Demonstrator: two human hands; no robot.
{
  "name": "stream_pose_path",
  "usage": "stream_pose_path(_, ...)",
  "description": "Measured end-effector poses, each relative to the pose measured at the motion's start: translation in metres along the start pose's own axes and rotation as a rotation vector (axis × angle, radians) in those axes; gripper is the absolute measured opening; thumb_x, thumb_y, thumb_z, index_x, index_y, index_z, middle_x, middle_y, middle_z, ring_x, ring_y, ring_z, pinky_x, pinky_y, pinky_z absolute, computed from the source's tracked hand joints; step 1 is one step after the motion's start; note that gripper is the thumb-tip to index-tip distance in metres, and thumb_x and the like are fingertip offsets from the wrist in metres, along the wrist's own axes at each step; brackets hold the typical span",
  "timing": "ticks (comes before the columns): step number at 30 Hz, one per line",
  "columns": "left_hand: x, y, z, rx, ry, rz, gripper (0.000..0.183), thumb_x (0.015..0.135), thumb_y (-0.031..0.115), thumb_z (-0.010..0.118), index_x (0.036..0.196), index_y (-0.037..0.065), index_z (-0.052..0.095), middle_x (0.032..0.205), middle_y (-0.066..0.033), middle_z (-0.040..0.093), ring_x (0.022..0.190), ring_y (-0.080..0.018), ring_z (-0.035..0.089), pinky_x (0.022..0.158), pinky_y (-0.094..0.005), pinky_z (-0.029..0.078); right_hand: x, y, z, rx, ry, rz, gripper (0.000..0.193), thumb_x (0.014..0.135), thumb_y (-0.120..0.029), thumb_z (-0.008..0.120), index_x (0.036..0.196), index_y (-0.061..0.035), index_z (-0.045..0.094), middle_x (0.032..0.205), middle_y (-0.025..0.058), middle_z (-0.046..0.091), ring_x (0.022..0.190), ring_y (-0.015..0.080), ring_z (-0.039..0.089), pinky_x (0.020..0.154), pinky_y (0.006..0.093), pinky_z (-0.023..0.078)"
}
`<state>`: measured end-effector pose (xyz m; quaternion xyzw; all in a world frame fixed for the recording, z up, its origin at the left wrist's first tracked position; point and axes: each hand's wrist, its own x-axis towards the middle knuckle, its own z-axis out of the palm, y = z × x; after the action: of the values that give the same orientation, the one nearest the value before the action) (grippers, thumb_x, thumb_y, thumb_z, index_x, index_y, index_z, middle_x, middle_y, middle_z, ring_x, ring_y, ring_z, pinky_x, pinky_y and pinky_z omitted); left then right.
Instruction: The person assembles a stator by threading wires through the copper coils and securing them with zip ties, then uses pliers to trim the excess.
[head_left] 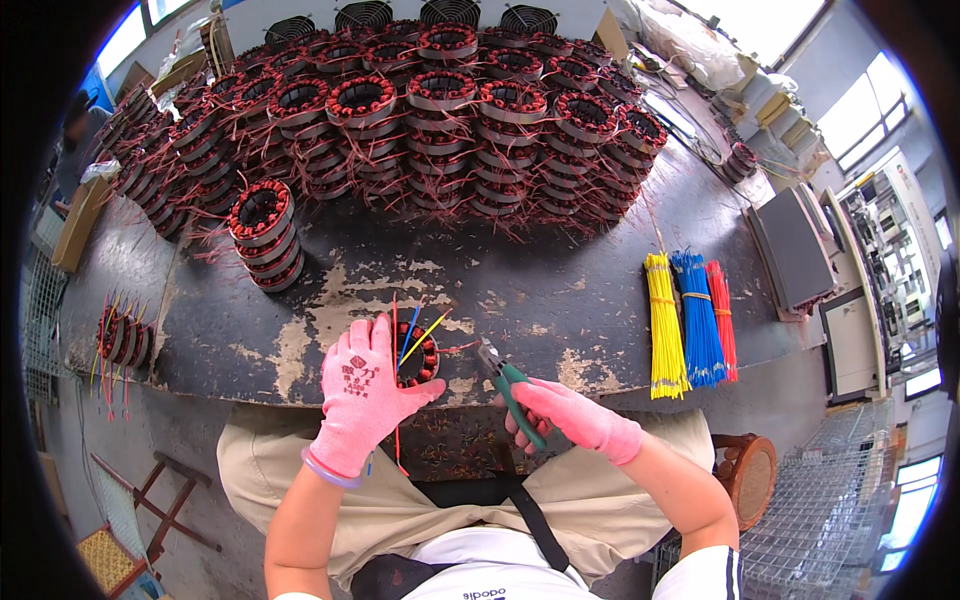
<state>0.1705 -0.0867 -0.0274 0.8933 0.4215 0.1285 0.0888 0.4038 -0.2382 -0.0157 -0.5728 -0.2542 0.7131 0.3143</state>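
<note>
My left hand [362,388], in a pink glove, grips the left side of a wound motor stator [430,358] at the table's front edge, thumb along its near rim. Red, blue and yellow lead wires stick out past the fingers, and a thin dark-red wire runs from the stator toward the right. My gloved right hand [580,412] is closed round the green handles of a pair of cutting pliers [508,384]. The metal jaws are close to the end of that thin wire; whether they touch it I cannot tell.
Tall stacks of stators [440,130] fill the table's far side, with a separate stack [265,235] nearer on the left. More stators with coloured leads [125,338] lie far left. Yellow [662,325], blue [698,318] and red [721,320] wire bundles lie right. A wooden stool [750,480] stands below.
</note>
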Motion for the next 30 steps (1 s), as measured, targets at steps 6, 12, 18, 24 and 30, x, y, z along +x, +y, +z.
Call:
stream_pose_path(6,0.0,0.0,-0.002,-0.015,-0.004,-0.006,0.098,0.062,0.053,0.089,0.134,-0.002,0.053,0.12,-0.0167,0.058,0.109,-0.0345,0.061,0.096,-0.0449,0.05,0.001,0.004,0.008,-0.066,0.085,-0.033,0.047,0.105,-0.048,0.05,0.123,-0.0045,0.054,0.095,0.006,0.062,0.076,0.0126,0.062,0.069,0.0289,0.052)
stream_pose_path(12,0.001,-0.009,-0.001,-0.033,0.02,0.036,0.097,0.061,0.052,0.089,0.133,-0.003,0.053,0.119,-0.0165,0.058,0.109,-0.0335,0.061,0.095,-0.0441,0.05,-0.01,-0.006,-0.019,-0.442,0.258,-0.14,0.049,0.104,-0.045,0.05,0.124,-0.0007,0.055,0.111,0.0121,0.065,0.095,0.0253,0.066,0.083,0.0397,0.053)
stream_pose_path(18,0.001,-0.038,-0.016,-0.06,-0.011,-0.006,0.096,0.062,0.048,0.09,0.133,-0.003,0.053,0.122,-0.0176,0.058,0.112,-0.0353,0.06,0.097,-0.0444,0.05,0.006,-0.019,-0.063,-1.207,0.793,-0.369,0.036,0.097,-0.023,0.055,0.125,0.0004,0.059,0.114,0.0256,0.064,0.106,0.044,0.063,0.091,0.0497,0.052)
stream_pose_path(24,-0.008,-0.073,-0.02,-0.06,0.042,-0.052,0.095,0.062,0.044,0.091,0.135,-0.004,0.053,0.125,-0.0184,0.058,0.114,-0.0366,0.06,0.099,-0.0451,0.049,0.009,-0.006,-0.08,-1.293,0.878,-0.413,0.028,0.097,-0.02,0.059,0.122,-0.0083,0.063,0.112,0.0175,0.065,0.105,0.0398,0.064,0.088,0.0482,0.053)
stream_pose_path(30,-0.018,-0.103,-0.037,-0.043,-0.014,-0.083,0.101,0.063,0.044,0.09,0.141,-0.004,0.05,0.132,-0.0196,0.056,0.12,-0.0377,0.058,0.103,-0.0458,0.047,0.005,-0.032,-0.051,-1.027,0.917,-0.552,0.027,0.096,-0.013,0.061,0.122,-0.0075,0.068,0.103,0.0173,0.064,0.092,0.0401,0.065,0.079,0.0458,0.052)
